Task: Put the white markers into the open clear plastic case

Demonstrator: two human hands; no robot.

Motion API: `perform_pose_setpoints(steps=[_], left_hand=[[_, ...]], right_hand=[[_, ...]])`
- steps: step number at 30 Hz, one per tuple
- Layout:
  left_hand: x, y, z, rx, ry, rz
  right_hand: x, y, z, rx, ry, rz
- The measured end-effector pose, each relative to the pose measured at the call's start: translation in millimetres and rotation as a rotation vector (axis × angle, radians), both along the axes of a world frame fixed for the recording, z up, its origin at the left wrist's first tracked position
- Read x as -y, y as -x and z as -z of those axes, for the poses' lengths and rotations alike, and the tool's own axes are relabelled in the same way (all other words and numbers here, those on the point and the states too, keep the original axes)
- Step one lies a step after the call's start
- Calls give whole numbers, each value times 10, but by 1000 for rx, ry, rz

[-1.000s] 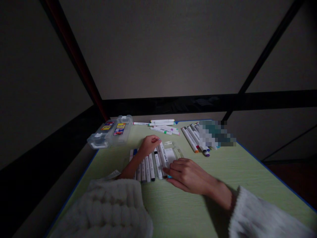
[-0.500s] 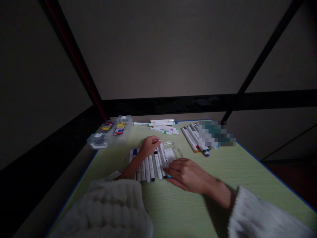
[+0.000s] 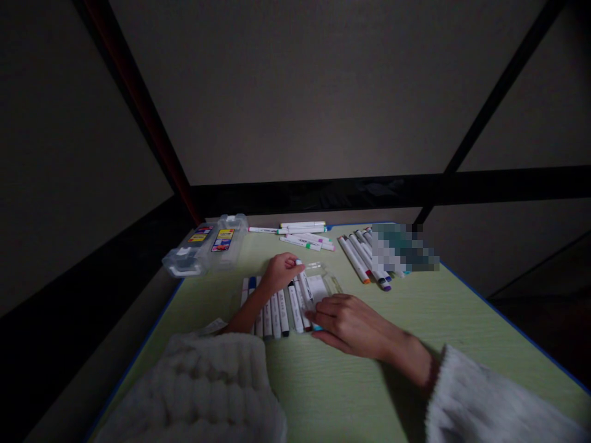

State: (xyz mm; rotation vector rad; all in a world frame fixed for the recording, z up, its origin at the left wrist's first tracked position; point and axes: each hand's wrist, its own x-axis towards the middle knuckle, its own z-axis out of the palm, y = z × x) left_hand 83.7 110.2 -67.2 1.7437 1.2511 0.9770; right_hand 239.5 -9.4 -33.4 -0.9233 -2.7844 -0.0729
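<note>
Between my two hands is a white marker (image 3: pixel 305 284), tilted over a row of other markers. My left hand (image 3: pixel 281 271) pinches its far end. My right hand (image 3: pixel 348 321) has its fingertips closed on the near end, where a light-blue cap tip shows just below them. Several white markers (image 3: pixel 273 312) lie side by side under and left of my hands, in what looks like a clear tray (image 3: pixel 336 284). My left forearm covers part of that row. A pale card or insert (image 3: pixel 317 285) shows right of the held marker.
Two clear plastic cases (image 3: pixel 229 249) with colourful labels stand at the back left. Loose markers (image 3: pixel 302 231) lie along the back edge. Another group of markers (image 3: pixel 357 255) lies at the right, beside a pixelated patch. All rest on a light green table (image 3: pixel 323 394) with blue edging.
The left thumb and fingers have shifted slightly at the far end of the marker. Otherwise, both hands and the surrounding objects stay almost where they were.
</note>
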Motion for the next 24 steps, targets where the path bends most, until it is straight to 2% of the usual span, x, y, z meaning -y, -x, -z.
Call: perform_pose_setpoints(steps=[10, 24], left_hand=[[-6, 16, 16, 22, -16, 18], [-31, 22, 33, 50, 22, 29]], right_hand=[[-21, -31, -5, -38, 87, 32], [-24, -27, 26, -195, 234, 49]])
